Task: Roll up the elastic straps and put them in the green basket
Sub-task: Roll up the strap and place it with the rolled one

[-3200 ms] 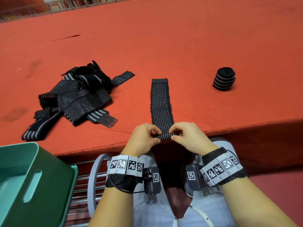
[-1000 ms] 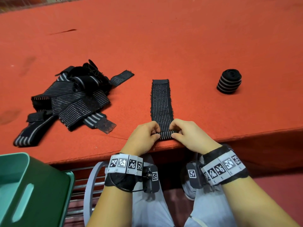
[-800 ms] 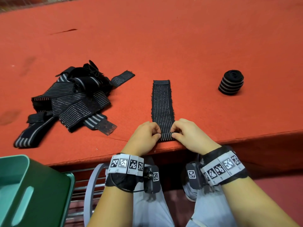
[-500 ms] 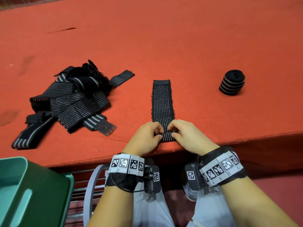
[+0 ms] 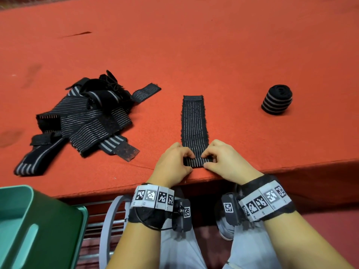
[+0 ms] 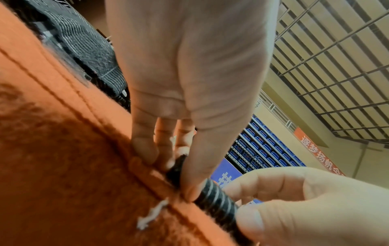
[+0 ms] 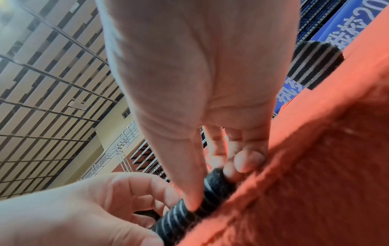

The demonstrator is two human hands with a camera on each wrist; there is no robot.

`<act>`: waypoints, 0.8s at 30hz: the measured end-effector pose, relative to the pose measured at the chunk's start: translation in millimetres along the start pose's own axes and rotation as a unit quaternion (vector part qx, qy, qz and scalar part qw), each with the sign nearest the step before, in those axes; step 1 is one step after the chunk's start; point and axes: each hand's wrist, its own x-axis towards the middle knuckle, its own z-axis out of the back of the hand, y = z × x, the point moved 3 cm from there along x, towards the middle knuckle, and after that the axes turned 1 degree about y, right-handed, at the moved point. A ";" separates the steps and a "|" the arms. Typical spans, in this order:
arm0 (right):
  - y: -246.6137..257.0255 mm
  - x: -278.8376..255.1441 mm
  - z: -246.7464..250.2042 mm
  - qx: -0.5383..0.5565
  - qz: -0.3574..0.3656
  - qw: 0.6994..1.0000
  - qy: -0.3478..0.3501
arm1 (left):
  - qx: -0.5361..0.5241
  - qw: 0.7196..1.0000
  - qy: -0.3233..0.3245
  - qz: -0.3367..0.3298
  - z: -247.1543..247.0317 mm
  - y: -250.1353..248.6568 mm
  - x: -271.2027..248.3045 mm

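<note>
A black elastic strap [image 5: 194, 123] with thin white stripes lies flat on the red table [image 5: 194, 45], running away from me. Its near end is a small tight roll [image 5: 197, 163] close to the table's front edge. My left hand [image 5: 172, 162] pinches the roll's left end between thumb and fingers [image 6: 185, 168]. My right hand [image 5: 225, 160] pinches its right end the same way [image 7: 210, 188]. A finished striped roll [image 5: 276, 102] stands at the right. The green basket [image 5: 35, 228] sits below the table's edge at lower left.
A heap of several loose black striped straps [image 5: 83, 117] lies on the table to the left of the flat strap. A grey metal chair frame [image 5: 110, 226] shows under the table between the basket and my knees.
Both hands have worked the strap's near end into a thicker roll and crept slightly forward from the table's edge. The flat part looks a little shorter.
</note>
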 end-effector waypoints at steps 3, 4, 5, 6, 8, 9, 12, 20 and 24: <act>0.6 2.0 -0.3 -0.022 0.001 1.000 0.011 | 0.016 1.000 -0.002 -0.009 0.5 -1.1 1.0; 1.3 2.8 -0.5 -0.029 0.001 1.000 0.004 | 0.017 1.000 -0.001 -0.009 1.0 -1.8 1.2; 1.8 3.3 -1.0 -0.035 0.002 0.999 -0.004 | 0.017 1.000 -0.001 -0.009 1.4 -2.6 1.3; 2.5 3.5 -1.1 -0.038 0.003 0.999 -0.010 | 0.018 1.000 -0.001 -0.009 1.9 -3.4 1.6; 3.4 2.5 -0.7 -0.038 0.003 0.999 -0.015 | 0.015 1.000 0.002 -0.005 2.3 -4.1 2.1; 3.1 1.9 -0.1 -0.034 0.000 0.999 -0.015 | 0.012 1.000 0.005 -0.001 2.4 -4.4 2.4; 3.1 -0.3 3.1 -0.021 -0.005 1.000 -0.012 | -0.001 1.000 0.012 0.002 3.7 -6.9 1.6; -3.7 -4.7 14.5 0.025 -0.034 0.999 0.033 | -0.072 0.996 0.052 0.011 3.0 -7.7 0.5; -4.4 -0.1 10.2 0.005 -0.024 1.000 0.017 | -0.041 0.999 0.023 0.003 2.1 -5.5 4.5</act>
